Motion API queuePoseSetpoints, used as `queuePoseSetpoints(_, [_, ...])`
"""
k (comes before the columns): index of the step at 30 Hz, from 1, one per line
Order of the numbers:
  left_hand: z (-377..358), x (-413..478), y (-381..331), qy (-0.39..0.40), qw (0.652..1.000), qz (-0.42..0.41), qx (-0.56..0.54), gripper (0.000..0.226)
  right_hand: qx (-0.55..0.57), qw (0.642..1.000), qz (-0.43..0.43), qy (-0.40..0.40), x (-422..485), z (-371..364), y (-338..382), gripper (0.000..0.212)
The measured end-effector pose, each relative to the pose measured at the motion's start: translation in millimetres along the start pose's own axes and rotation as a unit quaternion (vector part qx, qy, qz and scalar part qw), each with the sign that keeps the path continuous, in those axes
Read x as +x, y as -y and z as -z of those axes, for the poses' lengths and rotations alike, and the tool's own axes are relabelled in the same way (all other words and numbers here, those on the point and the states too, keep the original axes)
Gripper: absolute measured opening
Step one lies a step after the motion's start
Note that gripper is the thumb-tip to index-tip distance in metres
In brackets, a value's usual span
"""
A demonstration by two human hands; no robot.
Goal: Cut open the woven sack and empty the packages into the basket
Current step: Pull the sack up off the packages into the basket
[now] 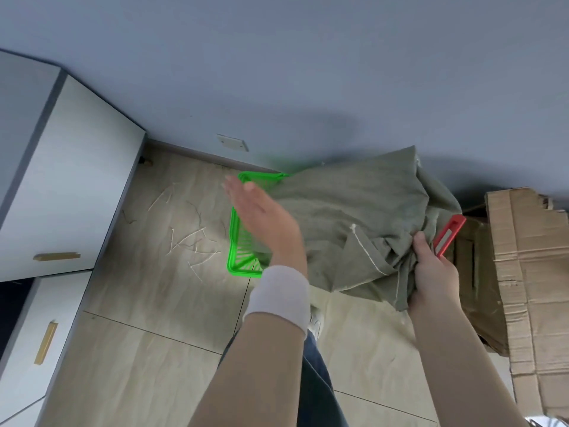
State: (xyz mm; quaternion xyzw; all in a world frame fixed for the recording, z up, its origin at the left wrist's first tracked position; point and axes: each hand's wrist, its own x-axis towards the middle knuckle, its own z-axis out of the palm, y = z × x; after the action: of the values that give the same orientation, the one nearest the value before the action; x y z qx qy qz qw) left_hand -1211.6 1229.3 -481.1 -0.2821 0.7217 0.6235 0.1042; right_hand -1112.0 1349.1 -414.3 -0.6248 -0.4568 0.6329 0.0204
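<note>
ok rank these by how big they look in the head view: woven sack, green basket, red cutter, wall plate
1. woven sack, by far
2. green basket, largely under the sack
3. red cutter and wall plate: about alike, and the cutter is nearer and partly hidden by the right hand

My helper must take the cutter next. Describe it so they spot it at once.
Start at the torn cardboard box on the right. Just left of it, the right hand grips the bunched olive sack together with the cutter: a flat red bar, the only red thing there.
</note>
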Motion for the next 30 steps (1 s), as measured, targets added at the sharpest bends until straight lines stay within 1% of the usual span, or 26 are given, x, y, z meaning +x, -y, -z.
queuePoseSetpoints(1, [-7.2, -2.3, 19.6, 0.064, 0.996, 0.046, 0.033, 0.097, 0.007, 1.0, 0.015, -0.001, 3.3, -4.4, -1.8, 0.018])
queuePoseSetpoints(2, [-17.5, -14.3, 34.5, 0.179, 0.978, 0.059, 0.091, 0.111, -0.006, 1.0, 0.012, -0.001, 3.1, -7.8, -3.4, 0.018])
queuePoseSetpoints(3, [-24.5, -31.9, 39.2, 0.325, 0.932, 0.089, 0.134, 0.118, -0.004, 1.0, 0.016, 0.003, 6.0, -11.9, -7.7, 0.017])
queuePoseSetpoints(4, [-19.2, -45.8, 41.4, 0.389, 0.908, 0.094, 0.12, 0.115, -0.006, 1.0, 0.014, 0.003, 6.6, -15.5, -9.1, 0.017])
queuePoseSetpoints(5, [-7.9, -51.9, 37.4, 0.397, 0.913, 0.071, 0.057, 0.101, -0.007, 1.0, 0.019, 0.006, 7.9, -15.3, -11.3, 0.017])
queuePoseSetpoints(6, [-3.0, -52.6, 18.7, 0.327, 0.943, 0.063, 0.015, 0.082, -0.017, 1.0, 0.017, 0.004, 8.7, -14.6, -11.2, 0.017])
queuePoseSetpoints(7, [-5.3, -36.5, 13.6, 0.219, 0.975, 0.036, 0.005, 0.065, -0.02, 1.0, 0.018, 0.001, 10.5, -13.7, -11.6, 0.017])
queuePoseSetpoints(8, [-12.7, -22.9, -0.8, 0.127, 0.989, 0.065, -0.029, 0.057, -0.016, 1.0, 0.015, -0.003, 12.0, -13.6, -10.9, 0.018])
queuePoseSetpoints(9, [-12.6, -20.6, -5.5, 0.139, 0.987, 0.063, -0.044, 0.055, -0.014, 1.0, 0.014, 0.001, 12.0, -16.1, -9.3, 0.018])
queuePoseSetpoints(10, [-7.8, -30.6, -8.7, 0.205, 0.978, 0.023, 0.002, 0.059, -0.012, 1.0, 0.011, 0.004, 9.2, -21.1, -7.1, 0.019])
queuePoseSetpoints(11, [-4.9, -47.2, -6.1, 0.313, 0.948, 0.031, 0.052, 0.07, -0.022, 1.0, 0.007, 0.013, 6.8, -26.4, -4.8, 0.02])
queuePoseSetpoints(12, [-5.1, -64.4, -6.2, 0.379, 0.918, 0.073, 0.092, 0.088, -0.045, 0.999, 0.002, 0.023, 1.9, -31.4, -1.6, 0.021])
queuePoseSetpoints(13, [-2.5, -76.0, -6.1, 0.405, 0.902, 0.11, 0.103, 0.1, -0.073, 0.996, -0.002, 0.045, -5.1, -34.1, 2.0, 0.023])
queuePoseSetpoints(14, [1.8, -83.6, -10.2, 0.394, 0.906, 0.117, 0.104, 0.095, -0.099, 0.992, -0.003, 0.078, -15.1, -35.2, 7.5, 0.027])
queuePoseSetpoints(15, [9.5, -85.2, -19.9, 0.362, 0.92, 0.111, 0.096, 0.074, -0.127, 0.985, 0.005, 0.12, -26.7, -33.6, 15.0, 0.03])
queuePoseSetpoints(16, [18.8, -82.9, -31.7, 0.322, 0.935, 0.082, 0.121, 0.048, -0.165, 0.972, 0.021, 0.163, -39.7, -30.2, 25.9, 0.03])
queuePoseSetpoints(17, [30.0, -77.1, -43.0, 0.287, 0.945, 0.046, 0.149, 0.033, -0.206, 0.959, 0.055, 0.185, -53.6, -24.8, 40.1, 0.027])
queuePoseSetpoints(18, [44.4, -74.9, -56.7, 0.238, 0.958, 0.003, 0.158, 0.028, -0.226, 0.952, 0.098, 0.184, -68.7, -17.7, 56.2, 0.026])
queuePoseSetpoints(20, [74.3, -72.8, -93.9, 0.151, 0.983, -0.045, 0.098, 0.029, -0.223, 0.948, 0.201, 0.106, -94.4, -2.4, 88.9, 0.031])
queuePoseSetpoints(22, [97.6, -68.6, -124.9, 0.065, 0.993, -0.074, 0.073, 0.03, -0.194, 0.938, 0.286, -0.04, -111.1, 9.9, 107.0, 0.036])
queuePoseSetpoints(23, [105.1, -64.8, -136.1, 0.04, 0.991, -0.085, 0.092, 0.029, -0.168, 0.934, 0.301, -0.092, -113.6, 13.2, 108.0, 0.036])
queuePoseSetpoints(24, [108.3, -59.3, -144.5, 0.041, 0.988, -0.083, 0.127, 0.028, -0.165, 0.934, 0.294, -0.118, -114.8, 11.4, 107.1, 0.033])
queuePoseSetpoints(26, [110.4, -54.4, -159.5, 0.049, 0.986, -0.034, 0.156, 0.034, -0.236, 0.941, 0.222, -0.1, -117.9, 5.0, 103.2, 0.034])
queuePoseSetpoints(27, [111.6, -54.1, -166.8, 0.048, 0.988, -0.035, 0.146, 0.034, -0.251, 0.94, 0.21, -0.1, -120.4, 5.0, 103.3, 0.037])
queuePoseSetpoints(28, [112.0, -58.2, -179.3, 0.058, 0.989, -0.057, 0.121, 0.03, -0.242, 0.939, 0.218, -0.111, -123.8, 6.0, 107.1, 0.035])
queuePoseSetpoints(30, [115.4, -64.0, -196.5, 0.056, 0.991, -0.101, 0.072, 0.024, -0.17, 0.937, 0.272, -0.141, -137.3, 12.8, 116.7, 0.029])
